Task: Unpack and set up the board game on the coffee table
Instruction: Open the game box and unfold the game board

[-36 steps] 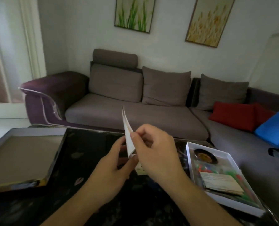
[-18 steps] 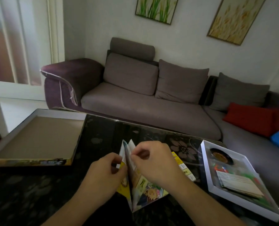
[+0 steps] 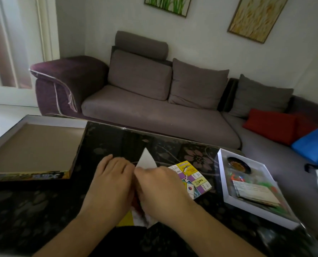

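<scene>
Two hands meet over the folded game board (image 3: 191, 179), which lies near the middle of the dark, flower-patterned glass worktop (image 3: 43, 210). The left hand (image 3: 110, 184) lies knuckles-up over the board's left part, fingers bent down toward it; whether they grip a panel or only press on it cannot be told, since the fingertips are hidden. The right hand (image 3: 160, 188) is just beside it, almost touching, its fingers curled at the central fold, and here too the hold itself is hidden under the knuckles. A white corner of the board sticks up beyond the two hands, a printed panel with yellow and purple squares spreads flat to the right, and a yellow edge shows beneath the wrists.

Right of the board, apart from it, sits the white box base (image 3: 224, 184), with a dark round piece at its far end, a paper booklet on top, and small red and green parts, too blurred to identify. At the left far corner of the worktop the box lid (image 3: 30, 147) lies upside down, its brown inside facing up.

Beyond the worktop stands a grey-purple sofa (image 3: 154, 115) carrying a red cushion (image 3: 269, 124) and a blue cushion (image 3: 314, 143).
</scene>
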`<state>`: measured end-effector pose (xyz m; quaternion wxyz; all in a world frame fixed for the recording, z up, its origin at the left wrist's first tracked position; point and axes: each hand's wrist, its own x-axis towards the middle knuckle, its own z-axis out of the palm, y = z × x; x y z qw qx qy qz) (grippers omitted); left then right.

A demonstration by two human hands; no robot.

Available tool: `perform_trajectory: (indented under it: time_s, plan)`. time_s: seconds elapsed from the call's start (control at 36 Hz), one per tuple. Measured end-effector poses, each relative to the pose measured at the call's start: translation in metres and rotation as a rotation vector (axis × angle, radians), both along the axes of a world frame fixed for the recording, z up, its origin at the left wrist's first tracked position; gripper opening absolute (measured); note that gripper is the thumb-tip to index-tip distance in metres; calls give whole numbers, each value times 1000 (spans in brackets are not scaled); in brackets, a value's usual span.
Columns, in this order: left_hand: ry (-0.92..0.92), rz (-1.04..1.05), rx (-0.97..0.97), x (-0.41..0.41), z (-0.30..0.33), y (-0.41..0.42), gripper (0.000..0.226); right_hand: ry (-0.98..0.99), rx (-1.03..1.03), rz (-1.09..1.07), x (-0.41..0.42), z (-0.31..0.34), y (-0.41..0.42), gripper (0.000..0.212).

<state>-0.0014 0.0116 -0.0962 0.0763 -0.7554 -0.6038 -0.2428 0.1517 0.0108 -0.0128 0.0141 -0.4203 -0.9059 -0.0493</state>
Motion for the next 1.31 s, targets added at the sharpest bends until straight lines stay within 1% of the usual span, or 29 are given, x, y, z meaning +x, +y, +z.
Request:
perform_trajectory:
  time_s: [0.06, 0.11, 0.14, 0.19, 0.25, 0.28, 0.33, 0.42, 0.47, 0.5, 0.56, 0.64, 0.69, 0.75, 0.78, 0.83, 0.86, 0.92, 0.97, 1.0, 1.08, 1.11, 1.17, 1.31]
  plan:
    - [-11, -4, -26, -1, -2, 1, 27, -35, 42, 60, -1, 3, 2, 33]
    - [-62, -25, -52, -3, 3, 0, 15, -11, 104, 132, 1, 6, 5, 33]
    - [-122, -26, -76, -5, 6, -1, 9, 18, 140, 163, 2, 6, 7, 35]
    - [-283, 31, -146, -8, 13, -3, 13, 95, 179, 169, 7, 9, 9, 49]
    - [-505, 76, -199, -12, 18, -5, 14, 283, 158, 93, 17, 16, 8, 66]
    - [-611, 96, -220, -14, 20, -6, 11, 403, 141, 23, 23, 20, 7, 69]
    - [-800, 146, -216, -21, 22, -6, 8, 584, 121, -149, 37, 23, 5, 67]
    - [-965, 205, -159, -33, 23, -3, 10, 797, 154, -327, 59, 10, 7, 59]
    - [-1050, 259, -199, -41, 21, 0, 12, 861, 159, -392, 72, -5, 7, 49]
    - [-1074, 284, -225, -45, 19, 1, 12, 843, 150, -435, 79, -14, 6, 47]
    - [-1107, 321, -277, -50, 16, 5, 10, 750, 71, -528, 93, -34, 5, 44]
    - [-1135, 338, -357, -59, 12, 8, 10, 641, -224, -617, 111, -61, -1, 40]
    - [-1129, 347, -406, -64, 10, 9, 13, 502, -414, -622, 115, -76, -10, 45]
    - [-1103, 352, -444, -67, 9, 10, 14, 413, -489, -630, 115, -93, -20, 56]
    - [-1093, 356, -464, -68, 8, 10, 14, 430, -476, -673, 113, -99, -25, 57]
    - [-1062, 359, -489, -68, 7, 11, 14, 537, -415, -812, 110, -105, -32, 45]
    - [-1041, 358, -494, -67, 7, 12, 15, 632, -445, -886, 109, -106, -33, 38]
    - [-1011, 355, -498, -64, 7, 13, 17, 887, -632, -987, 104, -107, -31, 30]
    - [-1007, 348, -506, -61, 7, 13, 19, 1108, -781, -1020, 103, -109, -26, 33]
    - [-1010, 342, -510, -60, 8, 12, 18, 1173, -806, -1025, 104, -112, -23, 37]
    - [-996, 325, -531, -61, 7, 12, 17, 1280, -853, -1035, 107, -113, -19, 51]
    - [-989, 319, -543, -62, 7, 11, 18, 1306, -857, -1026, 109, -112, -19, 52]
    - [-980, 307, -561, -62, 8, 10, 21, 1288, -825, -989, 112, -110, -21, 49]
    - [-1067, 275, -624, -55, 26, 6, 13, 1038, -665, -832, 120, -111, -22, 36]
